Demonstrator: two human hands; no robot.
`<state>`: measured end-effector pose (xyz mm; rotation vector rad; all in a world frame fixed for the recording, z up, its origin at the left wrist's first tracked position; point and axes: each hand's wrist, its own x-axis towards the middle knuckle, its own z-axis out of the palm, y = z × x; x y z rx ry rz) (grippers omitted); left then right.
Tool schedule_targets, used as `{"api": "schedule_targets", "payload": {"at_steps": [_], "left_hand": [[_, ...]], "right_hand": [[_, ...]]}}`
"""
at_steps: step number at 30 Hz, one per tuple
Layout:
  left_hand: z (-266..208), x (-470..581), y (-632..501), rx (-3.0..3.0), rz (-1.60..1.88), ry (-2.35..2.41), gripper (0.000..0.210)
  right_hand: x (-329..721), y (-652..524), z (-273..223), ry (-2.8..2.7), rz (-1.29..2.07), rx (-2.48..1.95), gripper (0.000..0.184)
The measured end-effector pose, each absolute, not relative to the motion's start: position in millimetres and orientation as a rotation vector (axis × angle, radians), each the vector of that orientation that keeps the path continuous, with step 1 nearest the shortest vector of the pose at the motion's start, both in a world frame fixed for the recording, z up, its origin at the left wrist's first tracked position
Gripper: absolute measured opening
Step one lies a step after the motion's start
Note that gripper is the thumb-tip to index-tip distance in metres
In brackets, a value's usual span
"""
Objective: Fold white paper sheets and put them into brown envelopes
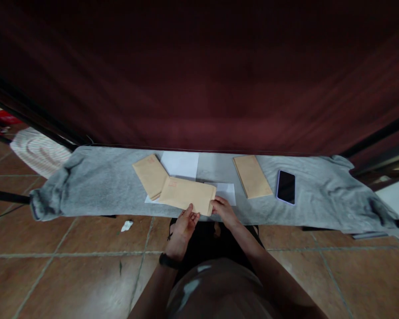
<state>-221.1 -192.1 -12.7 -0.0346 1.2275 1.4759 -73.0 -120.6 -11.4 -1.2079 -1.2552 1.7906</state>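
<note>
Between my two hands lies a tan paper envelope (188,191), held nearly level above the cloth, with a small red print at its upper left. My left hand (186,223) pinches its lower edge near the middle. At its right end, by the flap, my right hand (224,210) grips the edge with closed fingers. Under and behind the envelope are white paper sheets (181,164) and a folded white paper (226,191), both partly covered. A stack of tan envelopes (149,173) sits left of the held one.
Another stack of tan envelopes (252,176) lies to the right, beside a phone (286,187) with a dark screen. A grey cloth (99,186) covers the narrow surface. Behind it hangs a dark red curtain (199,88). A white scrap (127,225) is on the tiled floor.
</note>
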Motion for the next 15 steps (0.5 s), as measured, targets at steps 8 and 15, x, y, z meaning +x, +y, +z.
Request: {"api": "schedule_targets", "payload": {"at_steps": [8,15], "left_hand": [[-14.0,-210.9,-198.0,-0.076,1.444,1.127,0.029],[-10.6,-206.0,-206.8,-0.039,1.349,1.114,0.018]], "right_hand": [[-63.5,-124.3,-8.4,-1.252,1.899,-1.117,0.043],[-62.8,-117.9,-13.7,-1.487,1.602,-1.146,0.029]]}}
